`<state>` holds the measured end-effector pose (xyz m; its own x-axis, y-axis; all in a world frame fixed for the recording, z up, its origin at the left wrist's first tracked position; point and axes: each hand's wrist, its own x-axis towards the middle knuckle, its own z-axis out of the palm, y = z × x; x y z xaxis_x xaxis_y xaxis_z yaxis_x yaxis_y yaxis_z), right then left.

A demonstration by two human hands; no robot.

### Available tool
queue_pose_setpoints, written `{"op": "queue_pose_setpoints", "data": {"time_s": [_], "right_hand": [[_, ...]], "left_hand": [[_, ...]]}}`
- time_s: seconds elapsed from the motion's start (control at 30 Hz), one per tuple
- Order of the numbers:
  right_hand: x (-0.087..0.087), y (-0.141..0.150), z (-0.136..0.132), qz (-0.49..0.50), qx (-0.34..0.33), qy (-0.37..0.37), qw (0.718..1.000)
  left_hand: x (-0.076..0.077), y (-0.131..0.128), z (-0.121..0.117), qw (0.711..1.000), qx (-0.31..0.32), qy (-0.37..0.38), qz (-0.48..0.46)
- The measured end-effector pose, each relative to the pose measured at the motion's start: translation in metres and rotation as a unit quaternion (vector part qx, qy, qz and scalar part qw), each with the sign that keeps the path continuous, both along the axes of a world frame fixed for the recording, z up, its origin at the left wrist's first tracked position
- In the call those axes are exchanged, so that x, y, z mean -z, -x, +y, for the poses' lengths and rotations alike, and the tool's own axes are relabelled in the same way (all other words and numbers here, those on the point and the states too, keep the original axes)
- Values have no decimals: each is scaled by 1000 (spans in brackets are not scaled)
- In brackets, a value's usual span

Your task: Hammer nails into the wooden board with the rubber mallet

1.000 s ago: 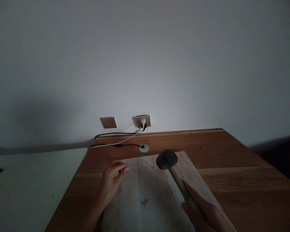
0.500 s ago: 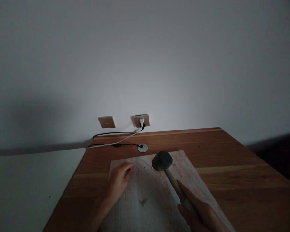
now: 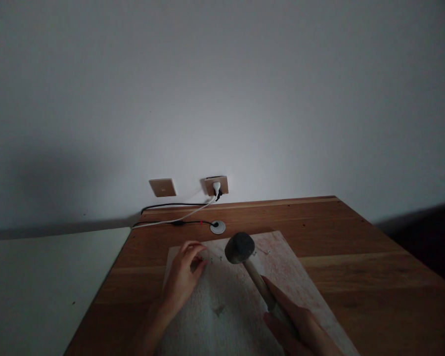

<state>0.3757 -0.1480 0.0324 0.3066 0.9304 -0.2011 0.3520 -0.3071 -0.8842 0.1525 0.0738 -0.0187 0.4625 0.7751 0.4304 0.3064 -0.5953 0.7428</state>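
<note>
A rubber mallet (image 3: 239, 248) with a dark head and wooden handle is gripped in my right hand (image 3: 294, 316). Its head hangs over the far part of a pale, worn board (image 3: 222, 333). My left hand (image 3: 185, 269) is over the board's far left part, thumb and fingers curved with a gap between their tips and nothing seen in them. Just right of those fingertips, small nail-like bits (image 3: 220, 258) stick up from the board. Another small nail-like piece (image 3: 269, 252) is at the far right, beyond the mallet head.
The board lies on a brown wooden table (image 3: 330, 237) against a wall. Behind it are a round grey cable grommet (image 3: 217, 227), black and white cables (image 3: 178, 220) and a wall socket (image 3: 222, 184) with a plug. A white surface (image 3: 52, 282) adjoins on the left.
The fingers of my left hand have spread from a closed pinch into a wider gap. My right hand has carried the mallet slightly left.
</note>
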Motion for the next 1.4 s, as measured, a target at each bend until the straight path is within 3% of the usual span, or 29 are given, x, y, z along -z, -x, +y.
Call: {"op": "queue_pose_setpoints", "data": {"time_s": [0.2,0.37,0.57,0.93,1.23,1.4], "right_hand": [[9,10,24,-18,-22,17,999],[3,23,45,2,-59,19,998],[6,32,58,-16,-81,8,997],[4,34,65,2,-154,-4,988],[16,39,62,-7,-126,17,992],[14,34,59,-22,-128,26,991]], "left_hand": [[3,4,3,998,-23,66,6],[-2,5,3,997,-37,23,62],[2,4,5,998,-44,7,37],[7,7,6,999,-22,24,17],[11,5,10,998,-44,45,21],[9,7,8,998,-34,57,18]]}}
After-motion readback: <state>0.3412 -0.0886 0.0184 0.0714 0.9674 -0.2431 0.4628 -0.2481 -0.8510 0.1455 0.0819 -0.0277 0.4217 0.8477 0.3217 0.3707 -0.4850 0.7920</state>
